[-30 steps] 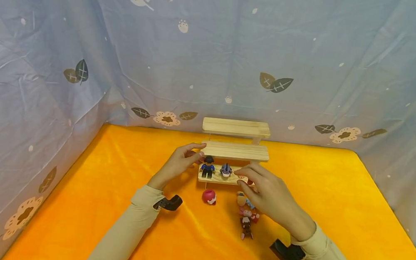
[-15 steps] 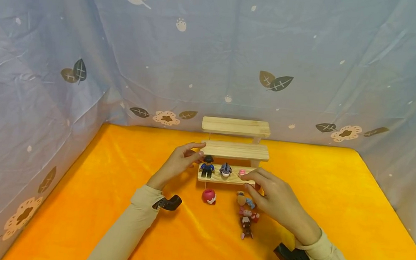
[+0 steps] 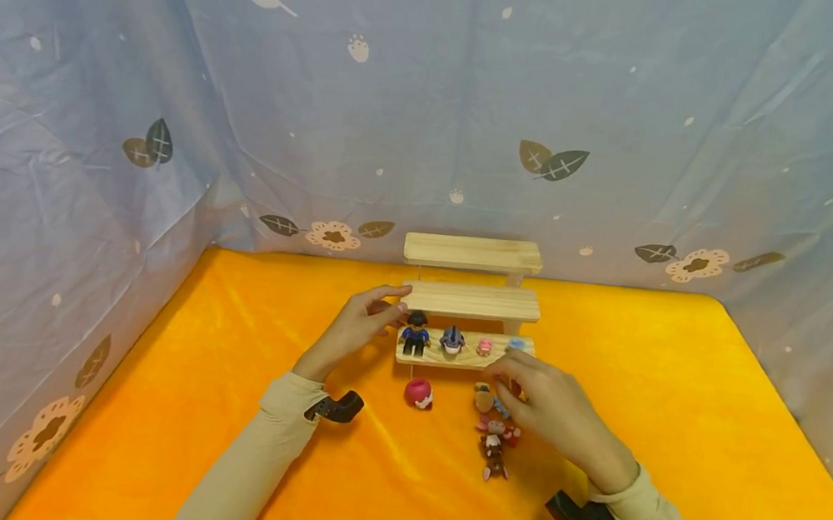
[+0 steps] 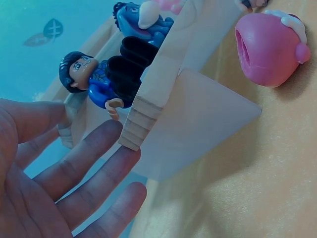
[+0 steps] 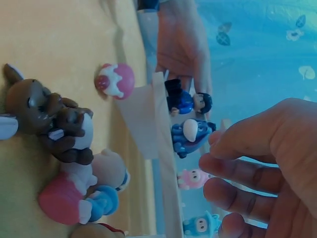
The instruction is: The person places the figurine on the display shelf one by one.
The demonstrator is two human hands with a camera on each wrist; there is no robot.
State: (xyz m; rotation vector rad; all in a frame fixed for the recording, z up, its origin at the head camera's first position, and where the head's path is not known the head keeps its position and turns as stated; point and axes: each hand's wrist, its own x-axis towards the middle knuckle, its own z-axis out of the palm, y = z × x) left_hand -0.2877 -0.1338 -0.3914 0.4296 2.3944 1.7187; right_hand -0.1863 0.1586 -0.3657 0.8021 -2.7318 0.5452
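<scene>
A three-step wooden display stand (image 3: pixel 469 300) stands near the back curtain. Lined up on its lowest step are a toy man in a blue shirt (image 3: pixel 415 335), a purple-blue donkey figure (image 3: pixel 452 340), a small pink figure (image 3: pixel 484 347) and a small light-blue figure (image 5: pixel 201 225). My left hand (image 3: pixel 356 325) rests at the stand's left end, relaxed fingers (image 4: pixel 99 178) touching the edge of the lowest board. In front of the step's right end is my right hand (image 3: pixel 561 404), fingers loosely bent and holding nothing. It partly hides the light-blue figure in the head view.
On the orange cloth (image 3: pixel 365 481) lie a pinkish-red round toy (image 3: pixel 419 392) with white trim and, by my right hand, several figures, among them a brown long-eared one (image 5: pixel 37 106). Blue-grey curtains (image 3: pixel 401 108) enclose the back and sides. Black devices (image 3: pixel 579 514) are strapped to both wrists.
My right hand has drawn away from the lowest step, down and slightly right. The pink and light-blue figures it covered now show on the board. My left hand has stayed in place.
</scene>
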